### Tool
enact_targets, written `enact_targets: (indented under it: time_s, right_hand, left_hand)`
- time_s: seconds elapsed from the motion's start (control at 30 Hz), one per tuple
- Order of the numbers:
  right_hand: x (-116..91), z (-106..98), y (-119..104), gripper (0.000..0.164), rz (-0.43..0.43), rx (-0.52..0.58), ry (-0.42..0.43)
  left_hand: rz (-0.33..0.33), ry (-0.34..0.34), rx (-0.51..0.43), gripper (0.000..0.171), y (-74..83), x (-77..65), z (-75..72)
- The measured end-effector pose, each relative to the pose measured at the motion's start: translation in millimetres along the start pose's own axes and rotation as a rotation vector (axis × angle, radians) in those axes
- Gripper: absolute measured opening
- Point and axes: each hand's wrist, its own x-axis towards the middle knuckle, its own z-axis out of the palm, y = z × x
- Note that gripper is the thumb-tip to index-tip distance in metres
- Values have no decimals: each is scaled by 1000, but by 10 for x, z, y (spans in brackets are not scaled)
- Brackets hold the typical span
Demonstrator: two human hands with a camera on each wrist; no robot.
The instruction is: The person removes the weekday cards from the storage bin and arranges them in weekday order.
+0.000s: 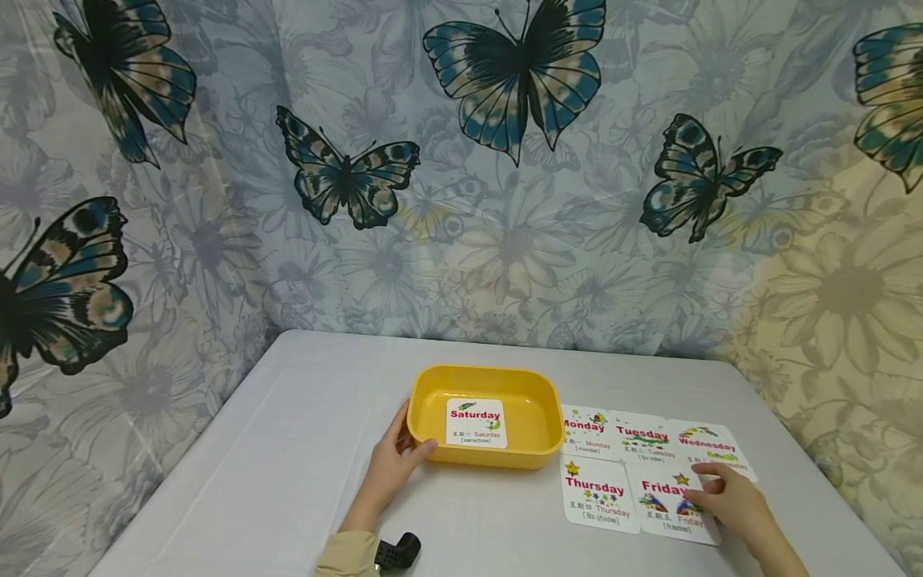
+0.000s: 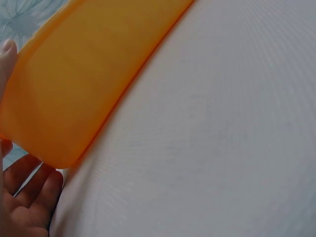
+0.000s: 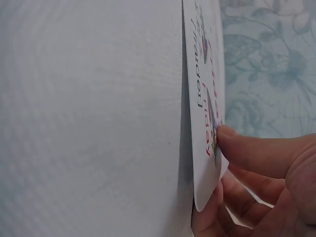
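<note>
The tray was a smooth, yellow, rectangular vessel with rounded corners and a raised rim, standing at lower centre of the frame on a table covered in white, finely woven cloth. In the left-wrist view its wall looked orange and slightly glossy. The cards were thin and white with rounded corners. Behind the table hung a creased cloth backdrop printed with pale flowers and dark blue-and-tan butterflies.

The left hand gripped the tray's left end, thumb on the near side and fingers spread along the end wall. A beige sleeve and a black object showed at that wrist. The right hand, at lower right, pinched the right edge of the Friday card, thumb on the printed face and fingers beneath; that edge stood tilted off the cloth.

The Saturday card lay inside the tray, reading "Saturday" in red above "星期六 Saturday" and a bracketed phonetic line. Right of the tray, the upper row comprised the Monday card, its left edge hidden by the tray, the Tuesday card and the Wednesday card. The Thursday card lay beside Friday's in the lower row.
</note>
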Motion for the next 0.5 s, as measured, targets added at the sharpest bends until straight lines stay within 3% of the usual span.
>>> enact_targets:
  time_s: [0.5]
  right_hand:
    - [5, 16, -18, 63, 10, -37, -2]
  left_hand:
    - [10, -5, 0, 83, -19, 5, -3]
